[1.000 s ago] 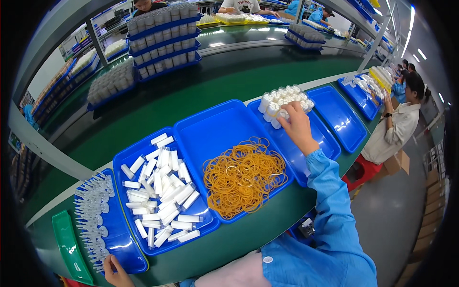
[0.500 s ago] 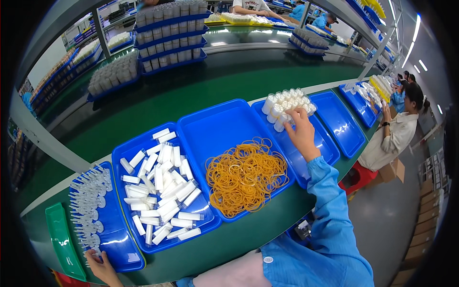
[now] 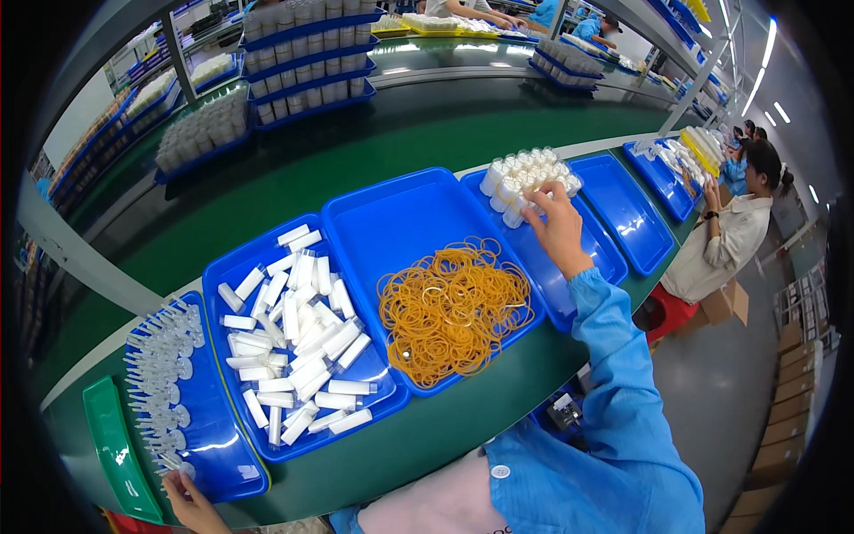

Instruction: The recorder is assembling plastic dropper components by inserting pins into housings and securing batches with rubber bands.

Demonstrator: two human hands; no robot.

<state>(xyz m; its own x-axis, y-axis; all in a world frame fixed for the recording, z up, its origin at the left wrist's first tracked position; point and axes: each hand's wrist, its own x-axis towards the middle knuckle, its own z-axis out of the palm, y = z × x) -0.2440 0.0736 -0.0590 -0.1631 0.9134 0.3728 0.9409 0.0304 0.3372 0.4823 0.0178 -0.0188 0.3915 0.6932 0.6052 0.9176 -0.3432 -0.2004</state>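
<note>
Rubber bands point(image 3: 455, 311) are piled in a central tray point(image 3: 391, 209) on green tabletop point(image 3: 507, 384); plastic parts point(image 3: 165, 381) and vials point(image 3: 525, 178) are touched by narrowed left hand point(image 3: 190, 506) and right hand point(image 3: 559, 230), grip unclear.

Right arm point(image 3: 614, 356) outstretched, fingers point(image 3: 548, 201) curled

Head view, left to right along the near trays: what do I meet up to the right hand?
Green plastic tray, clear stemmed plastic pieces, loose white clear-ended cylinders, amber rubber bands, upright white cylinder cluster.
</note>
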